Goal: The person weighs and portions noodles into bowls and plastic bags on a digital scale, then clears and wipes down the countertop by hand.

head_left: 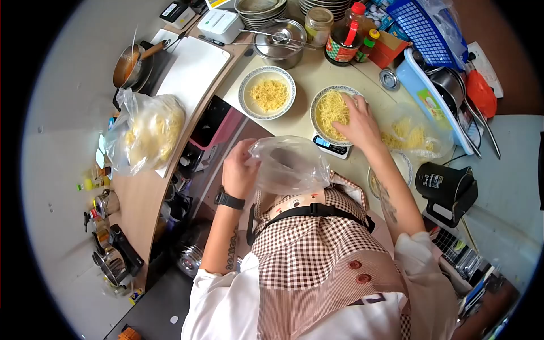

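Observation:
My left hand (240, 169) grips the edge of a clear plastic bag (289, 164), which hangs in front of my apron and looks empty. Over on the right, my right hand (358, 120) reaches into a patterned bowl (313, 118), its fingers curved apart around the yellow noodles (330, 111). That bowl rests on a small digital scale (331, 146) with a lit display. A second bowl (245, 106) to its left holds a smaller heap of yellow noodles (268, 94). Beside my right forearm lies a clear bag of noodles (413, 136); a third bowl (403, 165) is partly hidden under that arm.
A lidded steel pot (279, 42), a jar (318, 27) and a red-capped sauce bottle (342, 42) line the back. At right stand a blue basket (422, 85) and a black jug (446, 186). A full plastic bag (148, 131) sits on the left counter.

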